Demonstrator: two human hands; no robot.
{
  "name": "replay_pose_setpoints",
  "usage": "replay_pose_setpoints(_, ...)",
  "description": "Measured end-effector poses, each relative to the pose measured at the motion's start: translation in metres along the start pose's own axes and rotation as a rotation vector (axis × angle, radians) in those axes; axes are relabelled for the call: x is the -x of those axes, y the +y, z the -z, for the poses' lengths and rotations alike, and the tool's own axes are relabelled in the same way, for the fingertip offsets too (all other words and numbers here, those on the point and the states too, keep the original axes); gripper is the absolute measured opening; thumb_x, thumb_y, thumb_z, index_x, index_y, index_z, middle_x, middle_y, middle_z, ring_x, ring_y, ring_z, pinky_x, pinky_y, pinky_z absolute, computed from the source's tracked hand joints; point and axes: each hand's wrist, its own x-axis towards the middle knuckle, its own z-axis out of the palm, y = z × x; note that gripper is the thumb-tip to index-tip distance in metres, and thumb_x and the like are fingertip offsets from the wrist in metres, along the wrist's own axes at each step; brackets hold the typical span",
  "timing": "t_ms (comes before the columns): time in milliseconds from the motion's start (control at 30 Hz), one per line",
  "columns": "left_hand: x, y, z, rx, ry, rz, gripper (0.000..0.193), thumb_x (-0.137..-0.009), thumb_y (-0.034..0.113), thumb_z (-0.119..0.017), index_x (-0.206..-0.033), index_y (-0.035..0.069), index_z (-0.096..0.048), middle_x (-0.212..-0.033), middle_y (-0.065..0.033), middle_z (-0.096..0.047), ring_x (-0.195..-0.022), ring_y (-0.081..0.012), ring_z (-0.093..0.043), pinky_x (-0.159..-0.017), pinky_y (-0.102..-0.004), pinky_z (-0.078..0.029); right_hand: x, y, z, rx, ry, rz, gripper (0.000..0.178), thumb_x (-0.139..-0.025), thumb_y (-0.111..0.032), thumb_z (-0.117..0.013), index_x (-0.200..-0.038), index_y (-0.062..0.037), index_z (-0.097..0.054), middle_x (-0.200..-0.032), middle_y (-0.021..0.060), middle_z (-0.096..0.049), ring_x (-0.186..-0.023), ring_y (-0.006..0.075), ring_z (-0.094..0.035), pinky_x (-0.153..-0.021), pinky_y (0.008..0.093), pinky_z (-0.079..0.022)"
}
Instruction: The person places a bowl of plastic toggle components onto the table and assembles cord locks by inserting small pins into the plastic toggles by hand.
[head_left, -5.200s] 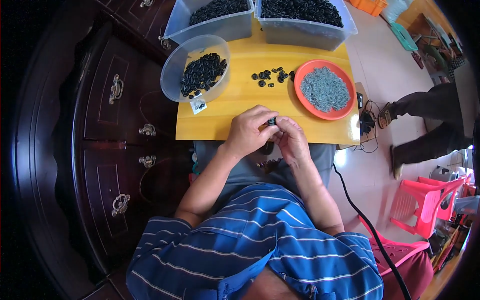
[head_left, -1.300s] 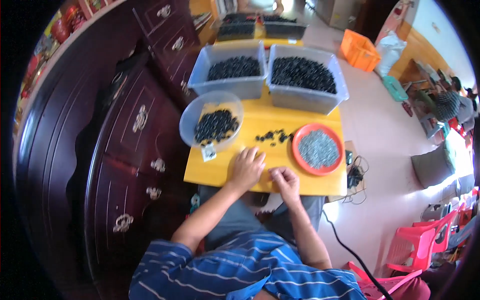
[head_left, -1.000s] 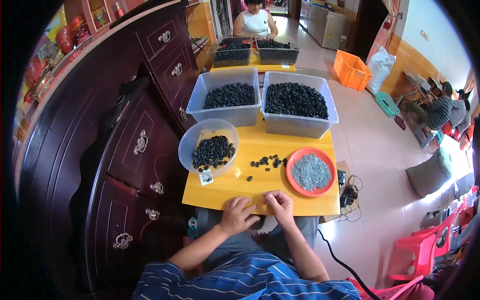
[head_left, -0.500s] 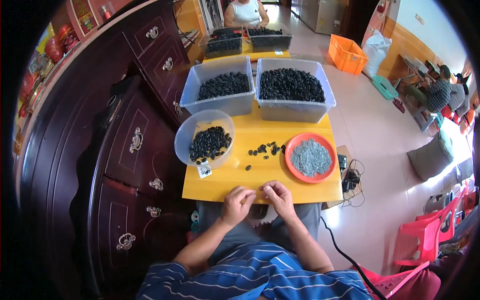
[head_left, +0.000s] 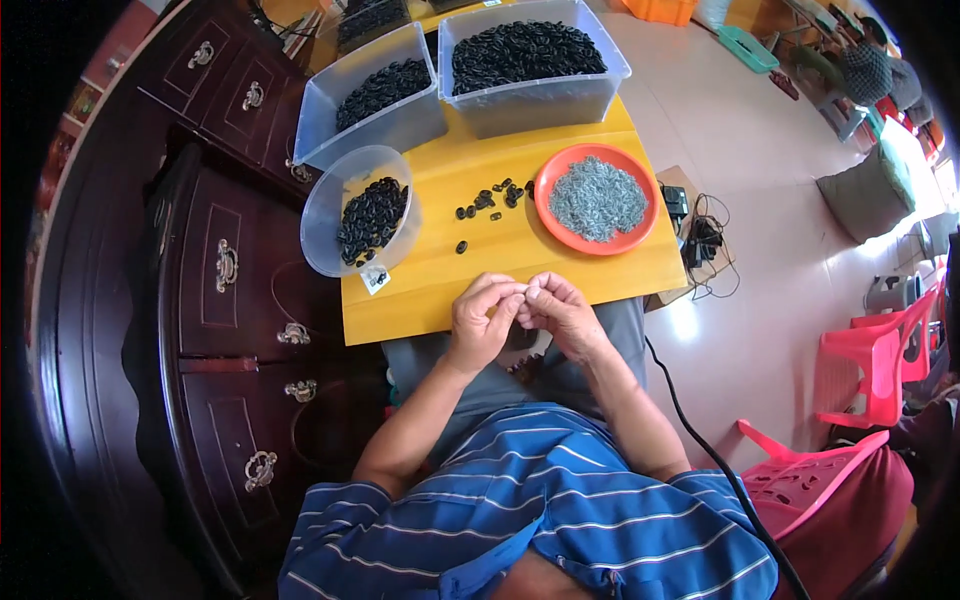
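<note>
My left hand [head_left: 484, 315] and my right hand [head_left: 562, 315] meet above the near edge of the yellow table [head_left: 440, 290]. The fingers of both are pinched together at the tips; whatever small thing they hold is hidden. Beyond them lie several loose black oval pieces [head_left: 484, 200], with a single black piece [head_left: 461, 247] nearer to me. An orange-red plate [head_left: 580, 243] heaped with small silvery pieces [head_left: 598, 200] stands on the right. To the left, a round clear tub [head_left: 322, 225] holds black oval pieces [head_left: 372, 220].
Two clear bins, the left bin [head_left: 410, 135] and right bin [head_left: 540, 108], full of black pieces, stand at the table's back. Dark wooden drawers [head_left: 225, 265] close off the left side. A black cord [head_left: 700, 455] and pink chairs [head_left: 865, 360] are at the right.
My hands, apart half a second ago, have come together at the fingertips. The view has tilted down, so the table and containers sit higher and further left in the picture.
</note>
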Motion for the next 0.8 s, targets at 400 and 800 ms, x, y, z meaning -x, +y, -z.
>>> replay_pose_setpoints(400, -0.060, 0.006, -0.045, -0.004, -0.136, 0.030, 0.014, -0.090, 0.009, -0.070, -0.100, 0.000, -0.071, -0.089, -0.0133, -0.067, -0.081, -0.0257, -0.066, -0.070, -0.0331, -0.053, 0.028, -0.019, 0.028, -0.053, 0.294, 0.163, 0.013, -0.092, -0.008, -0.065, -0.105, -0.0060, -0.064, -0.087, 0.0007, -0.065, -0.072, 0.0089, -0.061, -0.069, 0.0224, -0.051)
replay_pose_setpoints(800, -0.097, -0.016, -0.091, -0.620, -0.405, -0.365, 0.035, -0.079, 0.026, -0.078, -0.108, 0.008, -0.073, -0.092, -0.0080, -0.059, -0.091, -0.0275, -0.059, -0.081, -0.0409, -0.049, 0.056, -0.033, 0.052, 0.051, 0.400, 0.253, 0.012, -0.099, -0.012, -0.060, -0.108, -0.0060, -0.064, -0.088, -0.0016, -0.060, -0.072, 0.0063, -0.057, -0.068, 0.0203, -0.048)
